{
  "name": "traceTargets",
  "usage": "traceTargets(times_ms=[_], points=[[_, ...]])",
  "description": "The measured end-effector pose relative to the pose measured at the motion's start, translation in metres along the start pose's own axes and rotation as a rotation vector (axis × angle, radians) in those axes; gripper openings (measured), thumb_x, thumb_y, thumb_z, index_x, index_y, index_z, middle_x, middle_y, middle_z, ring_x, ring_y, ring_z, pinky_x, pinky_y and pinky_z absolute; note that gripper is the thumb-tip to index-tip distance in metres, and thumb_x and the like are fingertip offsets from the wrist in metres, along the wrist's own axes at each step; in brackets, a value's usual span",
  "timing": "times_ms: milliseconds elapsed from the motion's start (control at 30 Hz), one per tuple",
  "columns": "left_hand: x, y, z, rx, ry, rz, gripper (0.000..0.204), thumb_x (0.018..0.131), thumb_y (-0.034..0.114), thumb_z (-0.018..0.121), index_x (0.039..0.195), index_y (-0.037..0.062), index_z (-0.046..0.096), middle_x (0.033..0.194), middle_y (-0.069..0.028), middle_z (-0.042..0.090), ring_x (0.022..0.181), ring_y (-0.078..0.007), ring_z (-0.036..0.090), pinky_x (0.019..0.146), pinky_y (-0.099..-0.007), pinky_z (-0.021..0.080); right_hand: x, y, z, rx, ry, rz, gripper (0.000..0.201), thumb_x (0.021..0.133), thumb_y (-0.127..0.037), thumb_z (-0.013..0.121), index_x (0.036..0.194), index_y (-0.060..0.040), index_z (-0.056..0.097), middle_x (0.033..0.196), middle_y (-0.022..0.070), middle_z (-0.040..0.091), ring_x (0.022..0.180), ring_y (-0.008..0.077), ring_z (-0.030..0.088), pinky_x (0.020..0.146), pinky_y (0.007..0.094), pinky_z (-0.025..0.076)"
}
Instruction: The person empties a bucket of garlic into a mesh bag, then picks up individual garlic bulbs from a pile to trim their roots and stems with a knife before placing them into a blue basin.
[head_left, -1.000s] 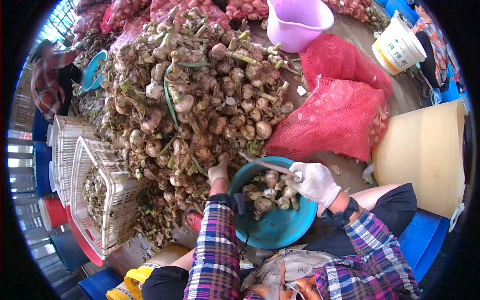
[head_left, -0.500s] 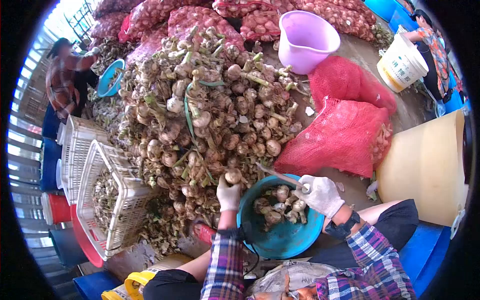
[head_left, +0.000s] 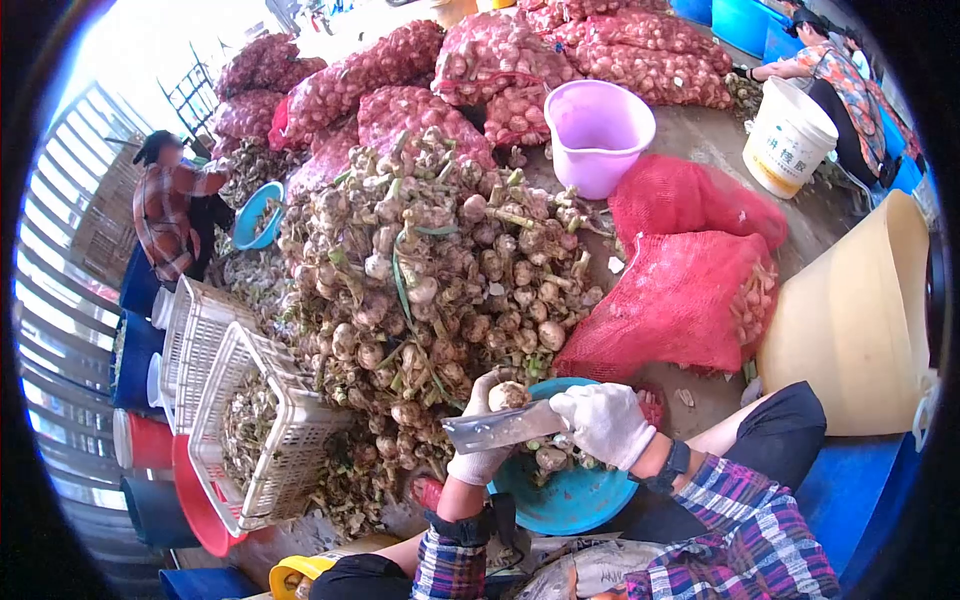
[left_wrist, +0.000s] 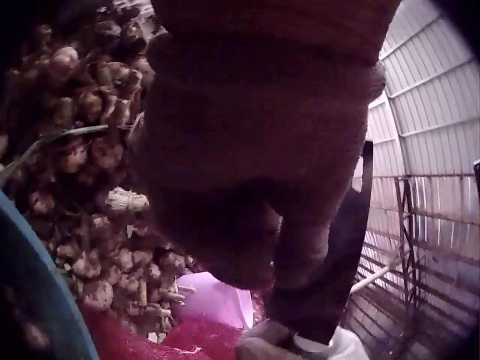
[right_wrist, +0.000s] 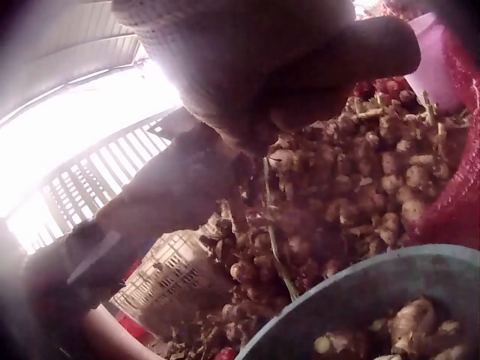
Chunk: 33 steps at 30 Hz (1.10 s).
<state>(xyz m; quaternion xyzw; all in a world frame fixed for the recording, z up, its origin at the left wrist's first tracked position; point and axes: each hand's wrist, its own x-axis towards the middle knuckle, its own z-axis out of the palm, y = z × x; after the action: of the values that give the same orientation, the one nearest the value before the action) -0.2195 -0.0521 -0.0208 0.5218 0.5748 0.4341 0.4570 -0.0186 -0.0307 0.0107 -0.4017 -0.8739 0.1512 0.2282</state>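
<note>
My gloved left hand (head_left: 478, 464) grips a garlic bulb (head_left: 509, 396) between the pile and the basin. In my gloved right hand (head_left: 605, 425) is a knife with a broad metal blade (head_left: 500, 428). The blade lies across the front of the left hand, close below the bulb, and hides part of the fingers. Under both hands stands a turquoise basin (head_left: 572, 508) with several garlic bulbs (head_left: 550, 458) in it. The left wrist view shows the left glove (left_wrist: 255, 127) dark, with the blade (left_wrist: 349, 232) beside it.
A large heap of untrimmed garlic (head_left: 440, 290) rises ahead. Red mesh sacks (head_left: 680, 300) lie to its right, near a purple bucket (head_left: 600, 140) and a cream tub (head_left: 850, 320). White crates (head_left: 265, 430) stand at left. Other people sit at far left and far right.
My left hand has picked a garlic bulb from the heap and brought it to the basin's edge. The right hand has turned the knife, bringing its blade across to the left hand.
</note>
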Motion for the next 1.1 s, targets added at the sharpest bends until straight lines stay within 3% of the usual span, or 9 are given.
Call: traceTargets(times_ms=[333,400,533,600,733,833,933,1033,1100], points=[[-0.009,0.027,0.002,0.151,-0.139,0.096,0.037,0.077,0.008,0.074,0.109,0.0027,0.057,0.094,-0.0032,0.066,0.084,-0.0111,0.062,0.078,-0.0256,0.051,-0.012,0.026,0.012,0.007,0.12,0.023,0.007,0.084,-0.022,0.057,0.082,-0.0173,0.062,0.071,0.0062,0.063,0.066,0.0267,0.065,0.059,0.0414,0.052],[-0.029,0.083,0.004,-0.213,-0.13,-0.27,0.053,0.064,0.008,0.082,0.109,0.0004,0.056,0.095,-0.0015,0.063,0.089,-0.0093,0.059,0.079,-0.0244,0.05,-0.012,0.073,0.011,-0.166,-0.097,0.463,0.012,0.085,-0.027,0.057,0.082,-0.0164,0.062,0.071,0.0103,0.065,0.068,0.032,0.067,0.059,0.0457,0.052],[-0.024,0.067,-0.013,-0.064,-0.22,-0.249,0.052,0.068,0.008,0.081,0.114,0.0022,0.056,0.103,-0.0043,0.061,0.092,-0.0109,0.059,0.084,-0.0271,0.05,-0.011,0.047,-0.011,-0.014,-0.032,0.427,0.017,0.083,-0.032,0.064,0.085,-0.0156,0.062,0.073,0.0115,0.066,0.071,0.034,0.066,0.061,0.0475,0.052],[-0.021,0.057,-0.002,0.376,-0.279,0.264,0.04,0.068,0.009,0.077,0.107,0.0058,0.064,0.104,-0.0102,0.063,0.095,-0.0279,0.063,0.087,-0.0382,0.051,-0.006,0.026,-0.017,0.121,-0.097,0.427,0.019,0.081,-0.033,0.068,0.09,-0.0169,0.063,0.072,0.0105,0.065,0.072,0.0336,0.066,0.062,0.0462,0.052],[-0.028,0.085,0.018,0.885,-0.37,0.475,0.02,0.064,0.012,0.069,0.084,0.0116,0.067,0.102,-0.0071,0.063,0.097,-0.0321,0.058,0.084,-0.0431,0.047,-0.007,0.046,-0.03,0.482,-0.311,0.233,0.014,0.082,-0.03,0.067,0.085,-0.0165,0.067,0.076,0.0126,0.067,0.075,0.0336,0.067,0.064,0.0442,0.052],[-0.032,0.072,0.016,0.708,-0.578,0.584,0.036,0.067,0.013,0.069,0.103,0.0182,0.07,0.111,-0.0059,0.064,0.097,-0.0319,0.061,0.087,-0.0438,0.048,-0.029,0.09,-0.015,0.076,-0.282,0.445,0.012,0.081,-0.027,0.068,0.08,-0.0148,0.066,0.073,0.0138,0.066,0.071,0.0338,0.067,0.062,0.0453,0.053],[-0.018,0.031,0.002,0.322,-0.513,0.443,0.056,0.067,0.027,0.08,0.116,0.0064,0.063,0.116,-0.0169,0.063,0.11,-0.0344,0.059,0.095,-0.0419,0.047,-0.029,0.086,-0.019,0.27,-0.216,0.526,0.015,0.081,-0.029,0.068,0.08,-0.0142,0.065,0.07,0.0132,0.065,0.069,0.0341,0.066,0.06,0.0454,0.052],[0.028,-0.055,-0.045,0.402,-0.289,-0.433,0.062,0.078,0.028,0.077,0.128,-0.0004,0.055,0.115,-0.0182,0.067,0.104,-0.0283,0.065,0.091,-0.0355,0.051,-0.023,0.069,-0.017,0.215,-0.138,0.525,0.016,0.081,-0.029,0.069,0.08,-0.0134,0.064,0.069,0.0126,0.064,0.068,0.0345,0.065,0.059,0.0446,0.052],[0.032,-0.137,-0.063,0.733,-0.253,-0.484,0.047,0.078,0.027,0.071,0.116,-0.0008,0.065,0.108,-0.0195,0.069,0.102,-0.0287,0.067,0.089,-0.0346,0.051,-0.016,0.062,-0.014,0.168,-0.091,0.436,0.016,0.081,-0.029,0.069,0.08,-0.0137,0.063,0.067,0.0135,0.063,0.066,0.036,0.064,0.059,0.0453,0.051]])
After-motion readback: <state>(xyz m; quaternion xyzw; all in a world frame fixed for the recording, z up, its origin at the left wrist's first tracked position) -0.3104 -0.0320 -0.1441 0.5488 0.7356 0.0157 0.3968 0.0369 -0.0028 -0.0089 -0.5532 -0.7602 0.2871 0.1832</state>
